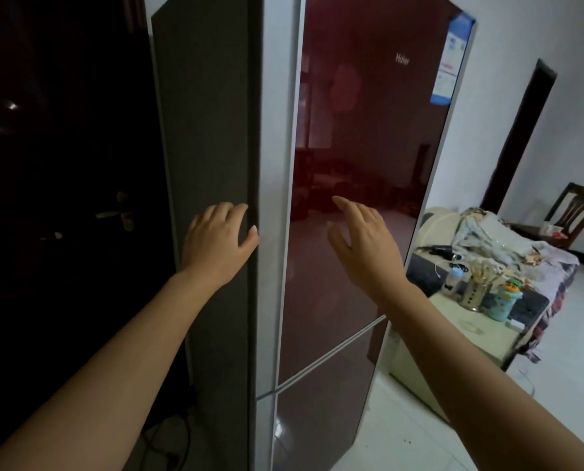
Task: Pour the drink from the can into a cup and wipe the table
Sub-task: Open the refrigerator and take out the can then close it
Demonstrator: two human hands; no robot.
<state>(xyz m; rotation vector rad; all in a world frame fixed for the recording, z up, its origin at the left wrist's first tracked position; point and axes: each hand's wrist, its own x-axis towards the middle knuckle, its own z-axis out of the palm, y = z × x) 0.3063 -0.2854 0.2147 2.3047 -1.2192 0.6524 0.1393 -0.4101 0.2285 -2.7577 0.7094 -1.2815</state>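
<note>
Head view puts you right in front of the tall fridge with glossy dark-red glass doors [368, 158], and everything else sits around it. Your left hand [215, 243] is at the fridge's grey left side panel, fingers curled round the front corner where that panel meets the pale silver door edge, thumb pointing towards the door. Your right hand [365, 243] is held up in front of the upper red door, fingers straight and relaxed, gripping nothing; you cannot tell from this angle whether the fingertips touch the glass. Both fridge doors look shut, the seam between upper and lower door running below your right forearm. No can or cup is in sight here.

Left of the fridge stands a dark wooden door with a brass lever handle [117, 212]. Right of the fridge, near its lower door, is a low cream-topped table [470, 328] carrying a clear jar of pale sticks [475, 290], a small blue-capped bottle [457, 277] and a teal cartoon cup [506, 300]. Beyond that table lies a sofa heaped with rumpled blankets [497, 239].
</note>
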